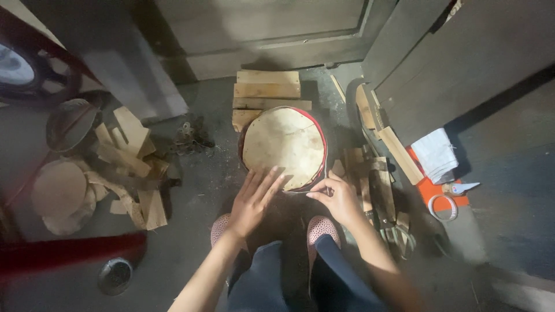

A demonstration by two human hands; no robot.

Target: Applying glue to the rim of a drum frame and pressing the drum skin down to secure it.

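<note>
A round, pale hide-covered drum with a red rim (284, 147) lay on the grey concrete floor (196, 231), just ahead of the person's feet; the left hand (254, 199) rested flat, fingers spread, on its near edge; the right hand (338, 199) pinched a thin thread at the rim; stacked wooden planks (267, 92) lay behind it.

The left hand (254, 199) hides the near rim of the round skin-covered drum with red edging (284, 147), the thin item pinched by the right hand (338, 199) is too small to identify, and the dark spoked wheel (26, 72) is cut off at the left edge.
</note>
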